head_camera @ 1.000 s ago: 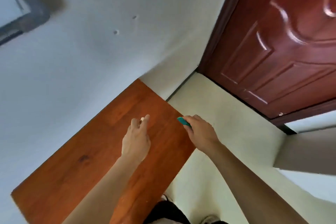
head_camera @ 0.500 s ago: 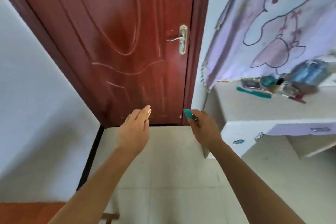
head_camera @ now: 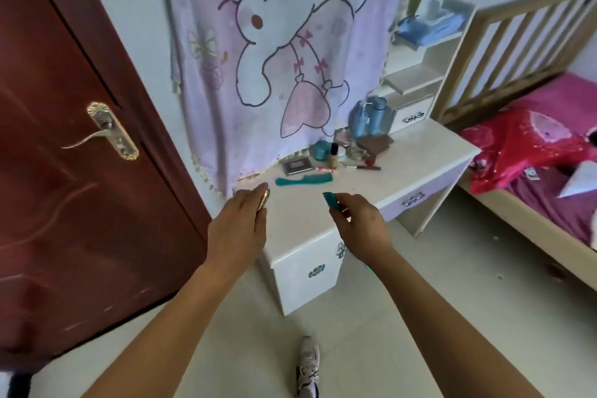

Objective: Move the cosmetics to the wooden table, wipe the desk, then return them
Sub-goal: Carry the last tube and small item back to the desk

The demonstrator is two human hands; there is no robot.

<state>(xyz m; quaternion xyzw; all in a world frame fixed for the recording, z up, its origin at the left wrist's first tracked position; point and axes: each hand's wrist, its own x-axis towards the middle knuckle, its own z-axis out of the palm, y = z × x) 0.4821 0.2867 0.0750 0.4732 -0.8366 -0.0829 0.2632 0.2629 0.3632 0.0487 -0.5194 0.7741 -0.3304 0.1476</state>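
My left hand [head_camera: 240,226] holds a small gold-coloured item [head_camera: 264,199] between fingers and thumb, over the left front corner of the white desk [head_camera: 420,158]. My right hand [head_camera: 358,226] pinches a small teal comb piece [head_camera: 331,200] above the desk's front edge. On the desk lie a long teal comb [head_camera: 303,179], a dark compact [head_camera: 296,166], a foundation bottle [head_camera: 333,155], a teal jar [head_camera: 320,149], a red lip pencil [head_camera: 366,167], a brown wallet-like case [head_camera: 376,143] and blue bottles [head_camera: 370,116], all grouped at the back.
A red-brown door [head_camera: 64,171] with a metal handle stands at left. A pink cartoon cloth [head_camera: 277,52] hangs behind the desk. White shelves [head_camera: 416,74] sit at the desk's right end. A bed [head_camera: 549,171] with red bedding is at right. My shoe [head_camera: 308,365] is on the tiled floor.
The view has swung from the wooden table past the door to the white desk. Both hands kept their small items and now hover at the desk's front.
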